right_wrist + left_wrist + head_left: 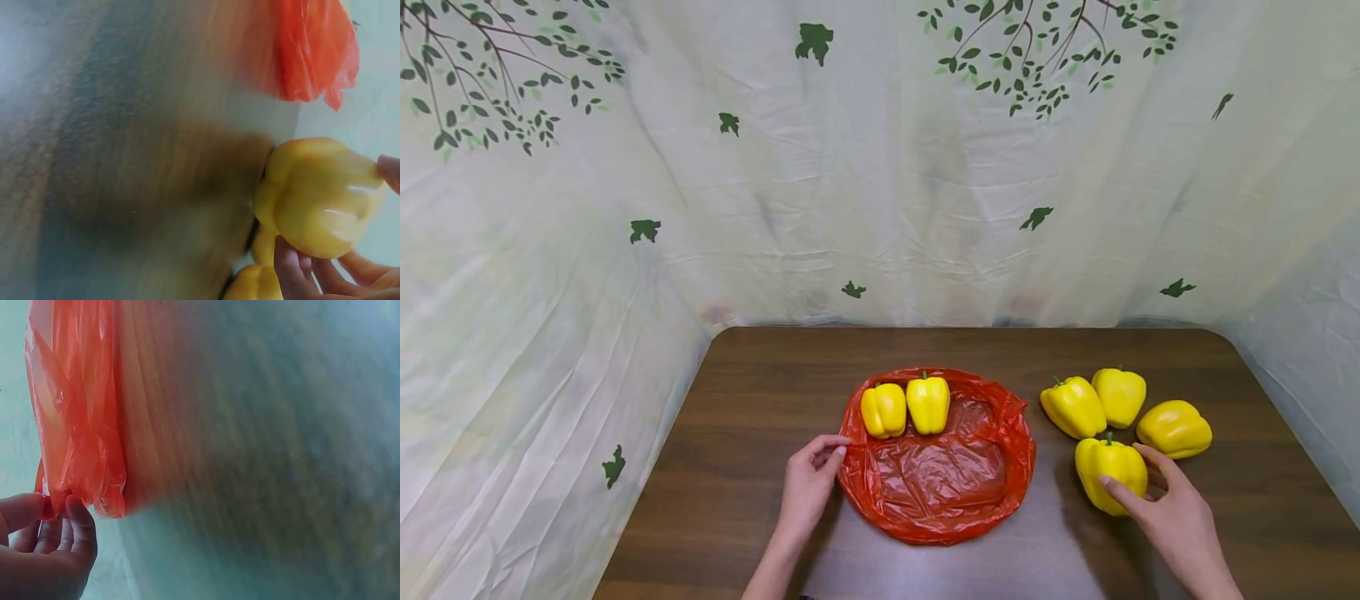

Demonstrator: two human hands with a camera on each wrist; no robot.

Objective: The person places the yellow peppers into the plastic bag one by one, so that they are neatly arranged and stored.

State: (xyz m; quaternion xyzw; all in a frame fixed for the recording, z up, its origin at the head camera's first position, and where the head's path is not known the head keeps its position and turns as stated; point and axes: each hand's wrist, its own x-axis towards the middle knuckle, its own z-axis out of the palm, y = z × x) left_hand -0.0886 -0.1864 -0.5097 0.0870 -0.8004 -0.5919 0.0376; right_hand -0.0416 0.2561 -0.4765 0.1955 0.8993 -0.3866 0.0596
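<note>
A red plastic bag lies spread on the table with its rim rolled outward and its mouth wide. Inside it, at the back left, two yellow bell peppers stand side by side. My left hand pinches the bag's left rim between thumb and fingers; the left wrist view shows the pinched red plastic close up. Right of the bag, my right hand grips another yellow bell pepper, thumb on its front and fingers on its right side. In the right wrist view this pepper sits between the fingertips.
Behind the gripped pepper, three more yellow bell peppers lie close together on the right of the brown wooden table. A pale cloth backdrop with leaf prints hangs along the table's back and sides.
</note>
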